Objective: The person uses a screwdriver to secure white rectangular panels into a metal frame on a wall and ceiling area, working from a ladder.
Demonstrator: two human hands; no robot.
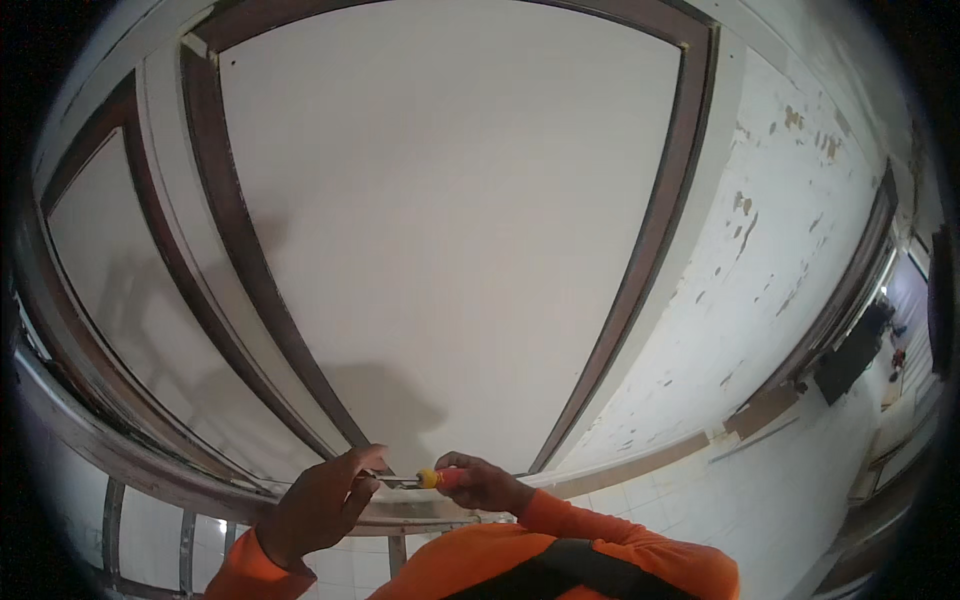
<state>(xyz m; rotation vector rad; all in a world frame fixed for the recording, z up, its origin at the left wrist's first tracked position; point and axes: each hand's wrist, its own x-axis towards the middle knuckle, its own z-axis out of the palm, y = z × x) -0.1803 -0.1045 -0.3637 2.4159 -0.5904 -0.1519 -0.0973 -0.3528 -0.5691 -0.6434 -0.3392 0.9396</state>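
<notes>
My right hand (482,484) grips a screwdriver with a yellow and red handle (436,478), its shaft pointing left toward a pale metal rail (620,466). My left hand (322,503) is raised beside the tip, fingers pinched near the shaft's end at the rail. Both arms wear orange sleeves. Whatever lies under the fingertips is hidden.
A large white panel (440,220) framed by dark brown strips (655,220) fills the view overhead. A white painted surface with peeling patches (770,240) lies to the right. White tiled wall (760,490) runs below the rail. A dark doorway (860,340) shows far right.
</notes>
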